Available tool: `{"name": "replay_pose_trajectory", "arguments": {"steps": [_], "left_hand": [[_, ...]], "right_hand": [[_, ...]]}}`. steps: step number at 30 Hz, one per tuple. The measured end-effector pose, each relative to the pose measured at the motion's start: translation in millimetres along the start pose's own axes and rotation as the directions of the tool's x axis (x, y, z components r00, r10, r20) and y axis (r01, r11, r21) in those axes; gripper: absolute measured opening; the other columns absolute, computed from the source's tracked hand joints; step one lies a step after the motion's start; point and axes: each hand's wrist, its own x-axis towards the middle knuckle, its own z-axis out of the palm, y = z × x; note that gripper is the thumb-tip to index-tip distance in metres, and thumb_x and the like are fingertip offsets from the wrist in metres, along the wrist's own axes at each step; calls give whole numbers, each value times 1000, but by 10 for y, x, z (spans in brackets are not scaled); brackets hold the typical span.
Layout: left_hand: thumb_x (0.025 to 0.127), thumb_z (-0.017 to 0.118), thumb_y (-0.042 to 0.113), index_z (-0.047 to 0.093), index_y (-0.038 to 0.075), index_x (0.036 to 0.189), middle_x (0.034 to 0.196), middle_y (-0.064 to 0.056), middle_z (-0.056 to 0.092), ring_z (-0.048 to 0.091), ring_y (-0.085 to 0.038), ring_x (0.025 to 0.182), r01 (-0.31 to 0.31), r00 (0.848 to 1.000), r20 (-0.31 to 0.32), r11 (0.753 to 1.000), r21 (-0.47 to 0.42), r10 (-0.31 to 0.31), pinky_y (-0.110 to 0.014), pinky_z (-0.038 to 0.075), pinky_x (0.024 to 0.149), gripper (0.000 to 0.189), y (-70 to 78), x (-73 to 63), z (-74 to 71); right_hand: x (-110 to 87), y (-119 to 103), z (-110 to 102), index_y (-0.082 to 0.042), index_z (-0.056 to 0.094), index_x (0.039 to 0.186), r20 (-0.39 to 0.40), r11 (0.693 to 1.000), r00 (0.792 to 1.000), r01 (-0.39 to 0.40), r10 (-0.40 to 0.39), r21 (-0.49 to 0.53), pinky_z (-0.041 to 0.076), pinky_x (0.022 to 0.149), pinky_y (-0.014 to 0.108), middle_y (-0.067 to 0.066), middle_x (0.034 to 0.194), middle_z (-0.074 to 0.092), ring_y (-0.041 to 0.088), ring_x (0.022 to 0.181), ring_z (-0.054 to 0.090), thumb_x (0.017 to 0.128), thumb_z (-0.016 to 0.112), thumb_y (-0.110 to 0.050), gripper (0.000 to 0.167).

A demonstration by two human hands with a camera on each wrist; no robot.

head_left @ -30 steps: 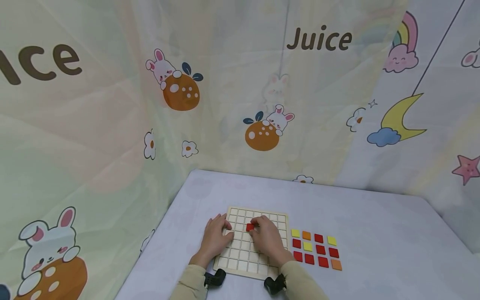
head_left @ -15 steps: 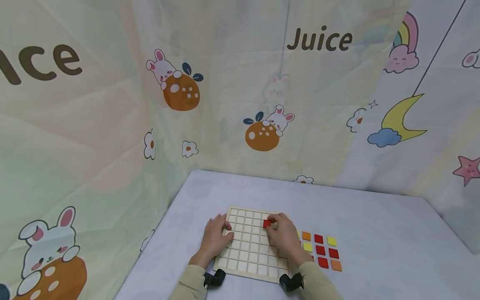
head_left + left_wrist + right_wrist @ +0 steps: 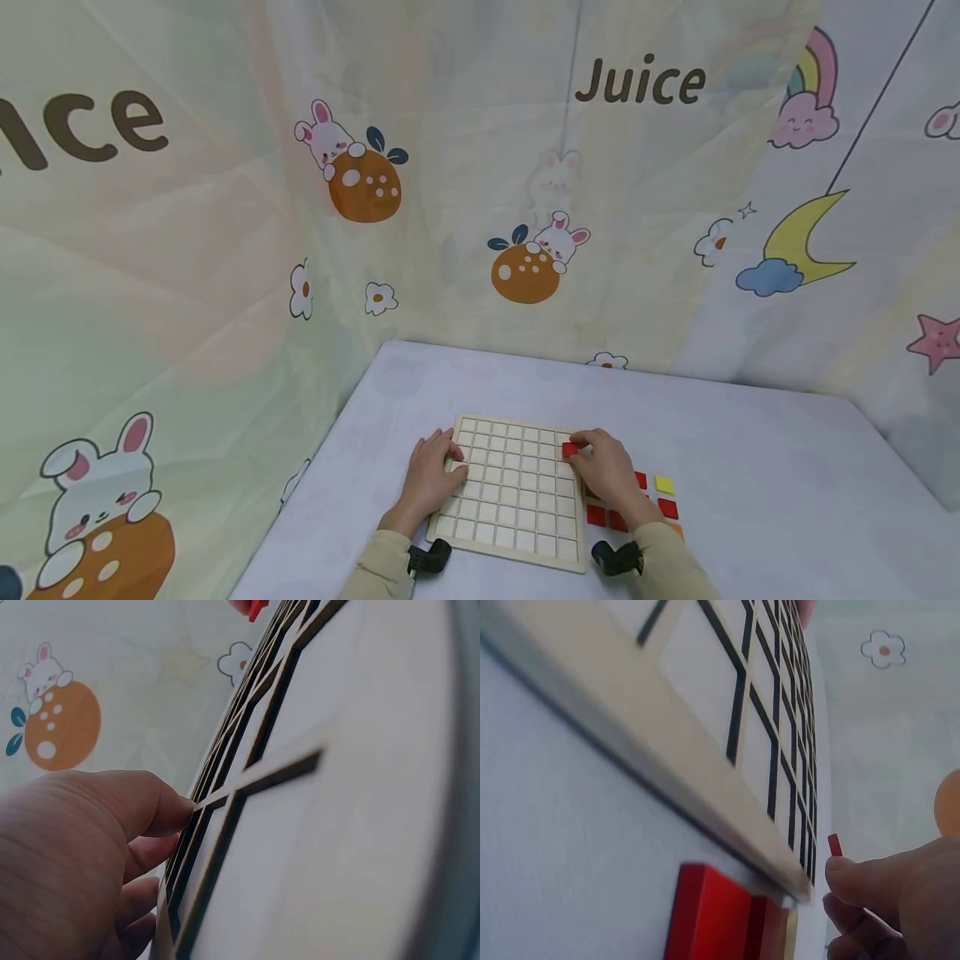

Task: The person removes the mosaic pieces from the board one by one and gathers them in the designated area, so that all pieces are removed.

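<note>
A pale wooden grid board [image 3: 487, 546] lies flat on the table, its square cells bare. My left hand [image 3: 429, 477] rests on its left edge, fingers loosely extended; in the left wrist view the thumb of this hand [image 3: 82, 855] touches the frame. Between thumb and index finger, my right hand [image 3: 606, 468] pinches a small red square tile [image 3: 570, 450], which overlaps the board's far right corner area in the head view. The right wrist view shows this tile [image 3: 835, 844] edge-on at the fingertips, standing out past them.
Right of the board lie several loose square tiles: a yellow tile [image 3: 664, 484], a red tile [image 3: 667, 508] and another red tile [image 3: 596, 516] among them. My right forearm hides some. Patterned cloth walls [image 3: 450, 317] rise behind the white-covered table [image 3: 750, 467].
My right hand has travelled rightward across the board with the red tile, from near its middle to its right edge, and now covers part of the loose tiles. The left hand stays put.
</note>
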Motion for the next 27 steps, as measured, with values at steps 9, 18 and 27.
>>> {"name": "replay_pose_trajectory", "arguments": {"steps": [9,18,27], "left_hand": [[83,70,16,57,20,83,141,-18,52,39,-38,138,8,1000,15,1000,3,-8,-55,16,119,14,-32,-16,12],[84,70,16,56,20,83,142,-19,51,38,-38,138,13,1000,13,1000,-13,-13,-55,15,119,14,-19,-23,1],[84,70,15,58,19,83,141,-19,52,38,-38,138,3,1000,8,1000,-17,-3,-55,15,119,13,-21,-8,12]], "right_hand": [[-1,175,-86,-6,62,125,34,992,992,-122,121,20,52,76,37,12,120,61,25,95,52,90,67,-13,36],[44,234,-111,-2,62,125,22,989,989,-149,149,16,49,96,54,18,125,58,31,104,51,91,65,-10,35],[88,251,-102,-1,63,123,35,988,988,-153,152,25,54,84,44,18,122,59,29,97,51,90,67,-11,35]]}}
